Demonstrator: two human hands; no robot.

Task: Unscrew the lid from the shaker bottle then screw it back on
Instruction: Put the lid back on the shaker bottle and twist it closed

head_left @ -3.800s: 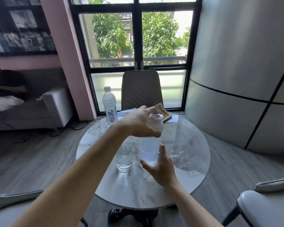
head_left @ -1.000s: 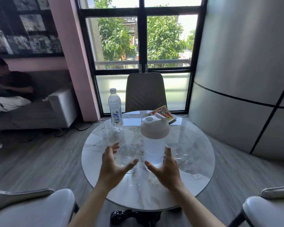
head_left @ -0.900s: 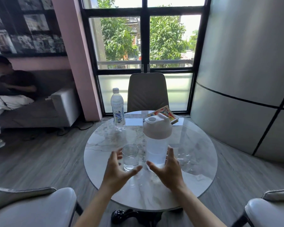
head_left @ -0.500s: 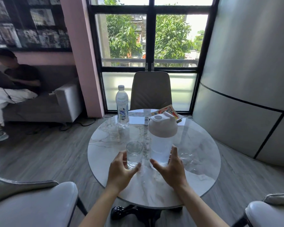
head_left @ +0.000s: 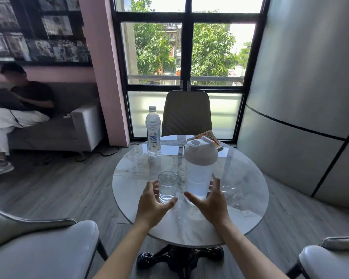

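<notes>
Round and marble-patterned, the surface (head_left: pixel 240 198) fills the middle of the frame before a tall window. At its centre the shaker bottle (head_left: pixel 198 178) stands upright, its white lid (head_left: pixel 200 153) on top. The right hand (head_left: pixel 210 202) cups low beside its base, fingers spread, grip not closed on it. The left hand (head_left: pixel 152 204) curls open around a water glass (head_left: pixel 167 187) just left of the bottle; contact is unclear. Behind stands a plastic water bottle (head_left: pixel 153 131).
</notes>
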